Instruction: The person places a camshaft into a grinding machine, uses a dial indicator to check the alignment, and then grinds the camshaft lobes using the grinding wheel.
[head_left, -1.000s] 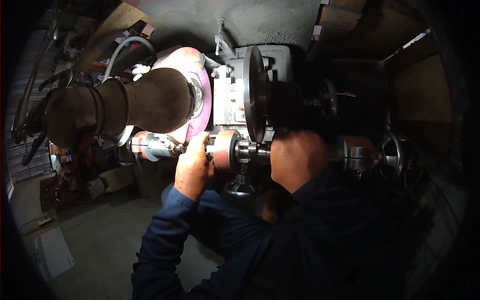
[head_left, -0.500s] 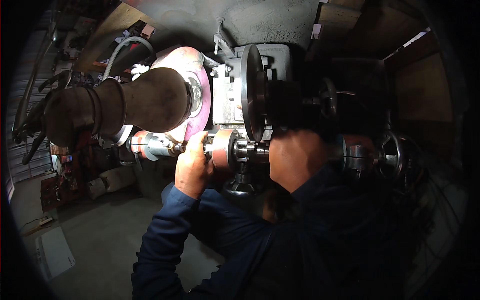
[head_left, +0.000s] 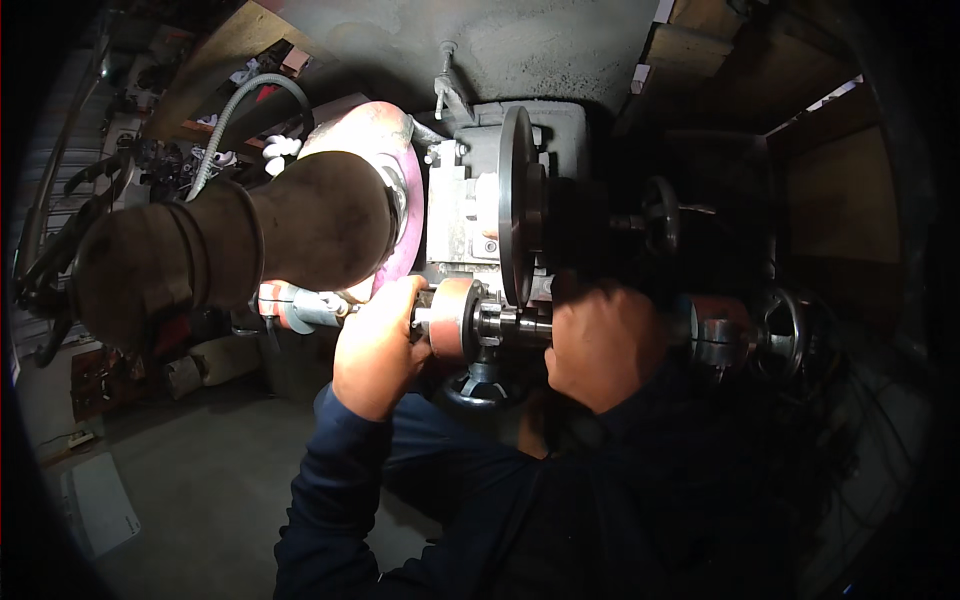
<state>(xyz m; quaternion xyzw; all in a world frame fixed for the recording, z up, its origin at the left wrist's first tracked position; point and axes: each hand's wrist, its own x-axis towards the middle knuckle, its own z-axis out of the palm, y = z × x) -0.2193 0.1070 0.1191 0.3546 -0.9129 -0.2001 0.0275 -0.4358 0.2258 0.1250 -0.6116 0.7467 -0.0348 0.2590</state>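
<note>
Dim workshop floor [head_left: 215, 480] lies beneath. Near the dark disc [head_left: 513, 205], a steel shaft [head_left: 530, 327] with orange collar [head_left: 455, 318] sits between left hand [head_left: 380, 345] and right hand [head_left: 608, 348], probably so both ends have support; fingers are curled, but how tightly, and on what, I cannot tell.

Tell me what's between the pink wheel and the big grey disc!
In the head view, a brightly lit metal block shows between the pink grinding wheel and the grey disc.

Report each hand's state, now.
Left hand: beside the red collar; grip hidden, can't be told.
Right hand: at the metal shaft; fingers hidden, grip can't be told.
</note>
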